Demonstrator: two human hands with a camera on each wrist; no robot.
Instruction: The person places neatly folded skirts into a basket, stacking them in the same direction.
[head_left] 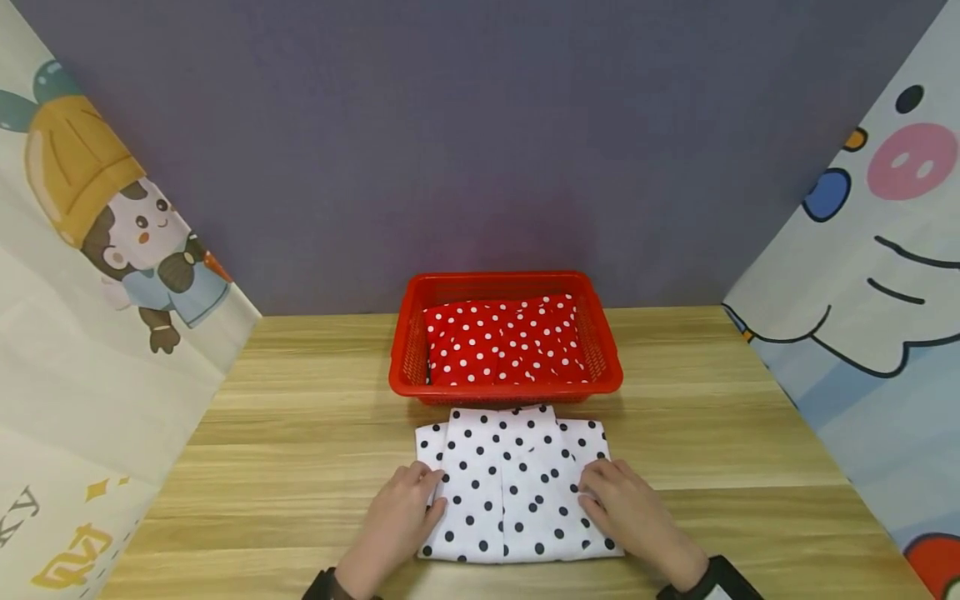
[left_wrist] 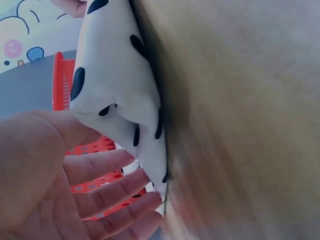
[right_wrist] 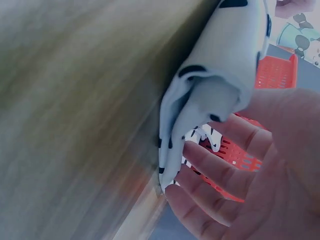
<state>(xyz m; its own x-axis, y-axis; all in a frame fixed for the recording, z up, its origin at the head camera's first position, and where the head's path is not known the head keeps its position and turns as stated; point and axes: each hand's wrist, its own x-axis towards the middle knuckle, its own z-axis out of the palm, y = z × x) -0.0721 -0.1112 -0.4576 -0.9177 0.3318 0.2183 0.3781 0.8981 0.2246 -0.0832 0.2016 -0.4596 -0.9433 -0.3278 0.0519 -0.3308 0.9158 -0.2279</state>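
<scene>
A white cloth with black dots (head_left: 517,500), folded into a flat bundle, lies on the table in front of the basket. Its two side parts stick out a little at the far end, and a line runs down its middle. My left hand (head_left: 405,510) rests at the left edge, fingers loosely extended; in the left wrist view the thumb touches the top of the folded layers (left_wrist: 117,75) and the fingertips meet their side. At the right edge lies my right hand (head_left: 633,512), fingers spread and relaxed against the open end of the fold (right_wrist: 215,80) in the right wrist view.
A red plastic basket (head_left: 506,390) stands behind the cloth, near the table's back edge. Inside it lies a folded red cloth with white dots (head_left: 502,342). A grey panel (head_left: 480,150) rises behind the wooden table (head_left: 300,433), with printed cartoon sheets on both sides.
</scene>
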